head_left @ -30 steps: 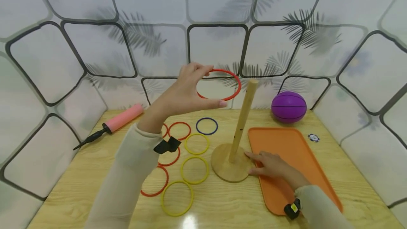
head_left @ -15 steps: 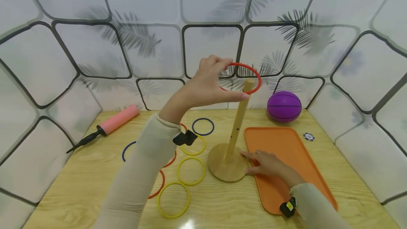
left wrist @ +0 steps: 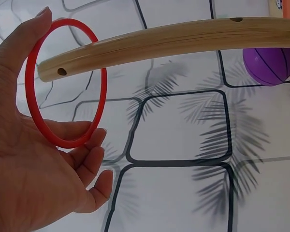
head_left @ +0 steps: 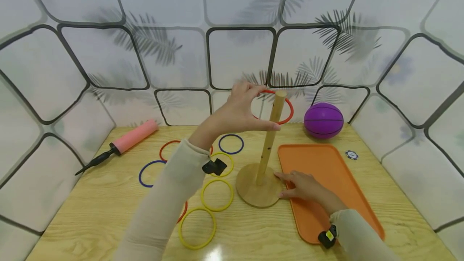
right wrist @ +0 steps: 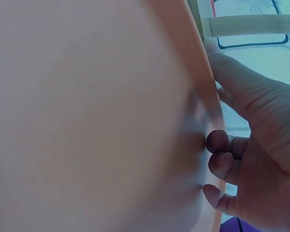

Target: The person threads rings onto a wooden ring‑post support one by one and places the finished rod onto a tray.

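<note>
- Left hand (head_left: 241, 110) was raised above the table, thumb and fingertips pinching a red ring (head_left: 286, 110) held around the top of the wooden peg (head_left: 270, 138); in the left wrist view the peg's tip passed through the ring (left wrist: 67, 82).
- Right hand (head_left: 304, 186) lay with straight, relaxed fingers on the left edge of the orange tray (head_left: 337, 172), fingertips touching the peg's round wooden base (head_left: 253, 192) and gripping nothing.
- Wooden table (head_left: 90, 212) carried the tray to the right of the base.
- Pink pump (head_left: 121, 144) lay near the far left corner.
- Purple ball (head_left: 323, 120) sat at the back, beyond the tray.
- Loose rings lay left of the base: yellow rings (head_left: 216, 195), blue rings (head_left: 230, 143) and a red loose ring (head_left: 167, 148).
- Small round token (head_left: 351, 155) lay just right of the tray.
</note>
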Demonstrator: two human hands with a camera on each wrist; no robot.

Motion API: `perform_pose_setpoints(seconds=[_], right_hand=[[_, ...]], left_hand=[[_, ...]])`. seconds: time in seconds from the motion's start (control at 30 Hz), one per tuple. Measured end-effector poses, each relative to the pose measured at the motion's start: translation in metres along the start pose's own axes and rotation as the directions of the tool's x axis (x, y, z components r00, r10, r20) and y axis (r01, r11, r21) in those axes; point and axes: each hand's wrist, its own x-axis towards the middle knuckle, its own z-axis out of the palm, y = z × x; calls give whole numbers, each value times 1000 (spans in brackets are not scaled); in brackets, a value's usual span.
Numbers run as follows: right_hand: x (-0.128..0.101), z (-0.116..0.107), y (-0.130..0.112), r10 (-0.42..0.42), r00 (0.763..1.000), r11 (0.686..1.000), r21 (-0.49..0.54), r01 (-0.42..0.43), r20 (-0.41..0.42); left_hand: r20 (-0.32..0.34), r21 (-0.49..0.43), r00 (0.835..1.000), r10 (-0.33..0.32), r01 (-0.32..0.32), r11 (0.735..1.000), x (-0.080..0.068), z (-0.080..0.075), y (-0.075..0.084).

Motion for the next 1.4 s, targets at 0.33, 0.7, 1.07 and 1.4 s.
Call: perform_pose_setpoints(seconds=[0.33,0.7,1.07,1.4], right_hand=[[2,2,0,-1,1000,1000,-21,1,-16],[0,2,-4,54,998,998,-21,-55,-22],[1,1,-4,55,998,998,-11,-55,-16],[0,2,-2,30,999,999,-32,-32,-45]], left_hand=[[45,-53,999,-7,10,999,-12,33,-26],[97,-127,995,-23,35,991,-27,69,-51],[140,-227,989,-55,86,970,-44,112,-74],[213,-241,969,-129,180,954,-56,138,-86]])
